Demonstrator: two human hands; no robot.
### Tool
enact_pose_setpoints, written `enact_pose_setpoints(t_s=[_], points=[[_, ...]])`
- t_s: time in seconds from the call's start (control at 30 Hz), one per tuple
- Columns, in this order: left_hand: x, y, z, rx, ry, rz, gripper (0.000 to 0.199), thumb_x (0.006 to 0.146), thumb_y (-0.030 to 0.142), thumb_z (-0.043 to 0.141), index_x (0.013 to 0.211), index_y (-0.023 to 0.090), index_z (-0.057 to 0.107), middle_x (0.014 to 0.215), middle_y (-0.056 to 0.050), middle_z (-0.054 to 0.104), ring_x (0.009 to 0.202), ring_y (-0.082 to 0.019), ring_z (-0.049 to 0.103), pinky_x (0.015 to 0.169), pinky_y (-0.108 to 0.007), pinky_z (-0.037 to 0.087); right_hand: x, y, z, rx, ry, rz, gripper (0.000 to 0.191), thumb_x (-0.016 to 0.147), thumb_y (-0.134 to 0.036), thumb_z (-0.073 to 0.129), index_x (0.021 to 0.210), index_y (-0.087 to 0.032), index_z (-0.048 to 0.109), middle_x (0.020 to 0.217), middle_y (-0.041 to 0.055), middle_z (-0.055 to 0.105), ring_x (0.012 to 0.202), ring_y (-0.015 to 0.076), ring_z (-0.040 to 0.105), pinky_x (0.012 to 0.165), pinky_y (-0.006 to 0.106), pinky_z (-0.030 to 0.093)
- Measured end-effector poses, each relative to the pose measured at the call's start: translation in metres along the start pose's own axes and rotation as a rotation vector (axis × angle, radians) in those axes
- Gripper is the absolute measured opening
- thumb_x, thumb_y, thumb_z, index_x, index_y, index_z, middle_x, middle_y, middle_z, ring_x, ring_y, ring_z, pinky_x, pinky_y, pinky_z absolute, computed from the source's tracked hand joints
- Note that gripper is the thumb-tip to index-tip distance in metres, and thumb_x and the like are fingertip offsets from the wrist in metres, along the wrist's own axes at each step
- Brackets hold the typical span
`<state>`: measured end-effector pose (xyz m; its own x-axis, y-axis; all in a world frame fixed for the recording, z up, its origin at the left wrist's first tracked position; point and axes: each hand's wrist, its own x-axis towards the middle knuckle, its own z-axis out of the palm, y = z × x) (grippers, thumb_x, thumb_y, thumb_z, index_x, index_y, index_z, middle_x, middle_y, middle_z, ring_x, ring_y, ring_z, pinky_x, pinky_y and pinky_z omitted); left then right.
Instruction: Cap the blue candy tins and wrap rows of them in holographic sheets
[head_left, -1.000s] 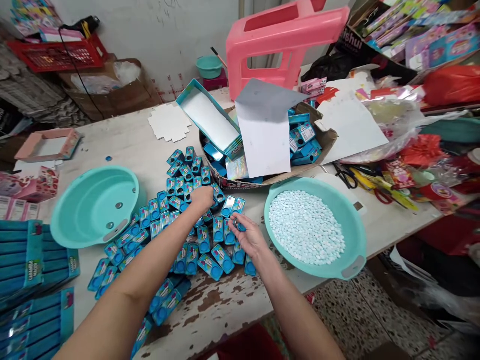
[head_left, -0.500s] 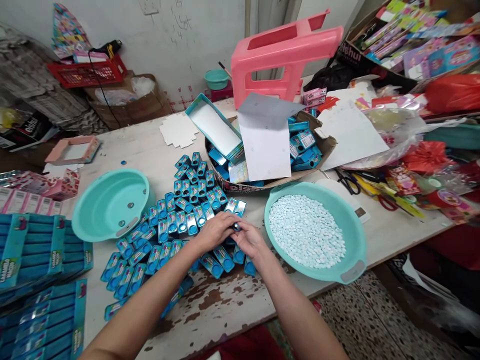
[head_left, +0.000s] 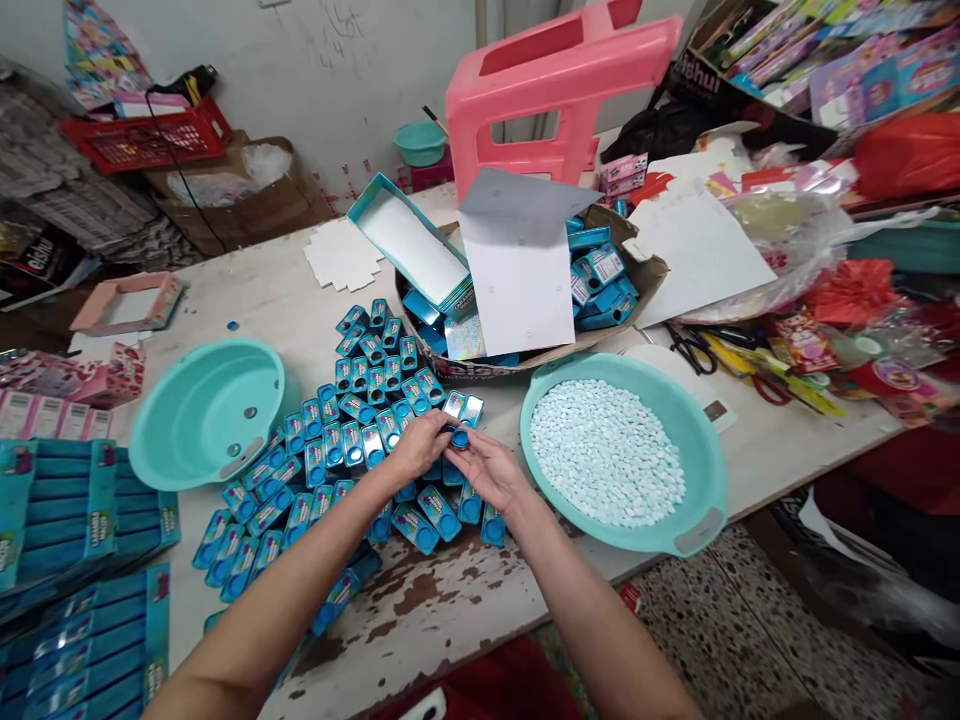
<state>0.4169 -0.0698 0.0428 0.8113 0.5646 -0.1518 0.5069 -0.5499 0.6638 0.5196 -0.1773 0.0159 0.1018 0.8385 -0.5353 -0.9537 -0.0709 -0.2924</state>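
Container (head_left: 459, 437), small and blue, sat near the middle of the frame, pinched between the fingertips of the left hand (head_left: 420, 447) and the right hand (head_left: 491, 475); the left fingers bent over it from the upper left, while the right palm turned partly upward, its fingers reaching in from the lower right; both hands touched it, so neither was clearly nearer, and its long axis could not be told, because the fingers covered much of it. Blue tins (head_left: 371, 445) stood or leaned close together, from just beside the hands toward the lower left, many with a round hollow facing up; the left hand and forearm passed over some of them. White pellets (head_left: 607, 450) filled much of the right-hand basin (head_left: 701, 450), which lay to the right of both hands with the right hand nearer; the left-hand basin (head_left: 202, 370) lay at the left of the frame, beyond the tins, with a few small round pieces inside it. Above the hands in the frame, a cardboard box (head_left: 649, 283) held more blue packages under a folded white sheet (head_left: 521, 280); a pink stool (head_left: 466, 105) stood behind it.
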Motion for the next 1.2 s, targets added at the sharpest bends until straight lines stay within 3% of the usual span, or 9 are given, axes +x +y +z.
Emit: enact_pose_setpoints(t_s=[0.13,0.23,0.4,0.53,0.7,0.83,0.93,1.0,1.2], points=[[0.013,-0.016,-0.015,-0.047,0.138,-0.266,0.019,0.077,0.02,0.05,0.09,0.017,0.063,0.08,-0.001,0.065,0.062,-0.012,0.06,0.065,-0.024,0.047,-0.002,-0.001,-0.003,-0.074,0.053,-0.003,0.02,0.071,-0.009,0.065,0.091,-0.014,0.066,0.093,0.0064,0.07,0.092,0.0158,0.066,0.097,0.033,0.046],[0.038,-0.028,-0.032,0.074,0.115,-0.402,0.022,0.076,0.025,0.055,0.096,0.016,0.06,0.072,-0.001,0.065,0.055,-0.012,0.059,0.058,-0.022,0.045,-0.004,-0.002,-0.005,-0.13,0.107,-0.035,0.019,0.071,-0.012,0.066,0.09,-0.013,0.066,0.088,0.0074,0.07,0.085,0.0166,0.067,0.092,0.034,0.049],[0.087,-0.029,-0.034,0.383,-0.098,-0.55,0.03,0.067,0.033,0.068,0.092,0.016,0.064,0.074,-0.007,0.068,0.067,-0.021,0.064,0.06,-0.027,0.045,-0.01,-0.013,-0.002,-0.063,0.097,0.017,0.022,0.076,-0.018,0.063,0.098,-0.014,0.064,0.099,0.0089,0.069,0.088,0.0173,0.067,0.089,0.034,0.051],[0.109,-0.026,-0.028,0.45,-0.136,-0.627,0.033,0.055,0.032,0.077,0.082,0.014,0.067,0.08,-0.014,0.068,0.084,-0.031,0.064,0.065,-0.032,0.047,-0.018,-0.024,0.001,0.066,0.062,0.084,0.031,0.087,-0.036,0.051,0.102,-0.011,0.061,0.107,0.014,0.066,0.097,0.0201,0.064,0.09,0.036,0.05],[0.11,-0.021,-0.031,0.471,-0.132,-0.652,0.04,0.054,0.03,0.079,0.088,0.014,0.066,0.093,-0.016,0.068,0.092,-0.033,0.062,0.068,-0.033,0.047,-0.033,-0.026,0.004,0.081,0.083,0.074,0.027,0.087,-0.025,0.047,0.107,-0.011,0.059,0.109,0.0132,0.066,0.101,0.0206,0.063,0.09,0.036,0.05],[0.063,-0.009,-0.027,0.399,0.074,-0.507,0.042,0.075,0.04,0.062,0.11,0.017,0.057,0.102,-0.012,0.065,0.092,-0.027,0.06,0.072,-0.032,0.046,-0.05,-0.021,0.001,0.043,0.12,0.068,0.027,0.086,-0.02,0.049,0.107,-0.009,0.06,0.111,0.0135,0.065,0.1,0.0203,0.064,0.089,0.033,0.05],[-0.006,0.012,-0.01,0.182,0.26,-0.208,0.033,0.087,0.041,0.045,0.11,0.021,0.058,0.099,-0.007,0.063,0.086,-0.018,0.058,0.076,-0.028,0.044,-0.065,-0.01,-0.003,0.031,0.108,0.115,0.027,0.085,-0.02,0.049,0.106,-0.009,0.061,0.108,0.0119,0.066,0.098,0.0199,0.064,0.09,0.034,0.05],[-0.056,0.03,0.008,0.039,0.22,-0.086,0.03,0.087,0.041,0.045,0.104,0.023,0.062,0.095,-0.004,0.061,0.084,-0.016,0.057,0.075,-0.026,0.043,-0.077,0.002,-0.006,0.009,0.062,0.141,0.027,0.082,-0.016,0.052,0.105,-0.01,0.062,0.102,0.0098,0.068,0.094,0.0179,0.065,0.091,0.034,0.048],[-0.155,0.049,0.063,-0.113,0.158,-0.353,0.015,0.077,0.026,0.053,0.082,0.021,0.066,0.083,-0.001,0.058,0.072,-0.014,0.054,0.064,-0.024,0.039,-0.11,0.054,-0.025,-0.172,-0.034,0.283,0.038,0.066,-0.004,0.063,0.102,-0.014,0.066,0.108,0.0072,0.067,0.096,0.0162,0.063,0.092,0.032,0.046]])
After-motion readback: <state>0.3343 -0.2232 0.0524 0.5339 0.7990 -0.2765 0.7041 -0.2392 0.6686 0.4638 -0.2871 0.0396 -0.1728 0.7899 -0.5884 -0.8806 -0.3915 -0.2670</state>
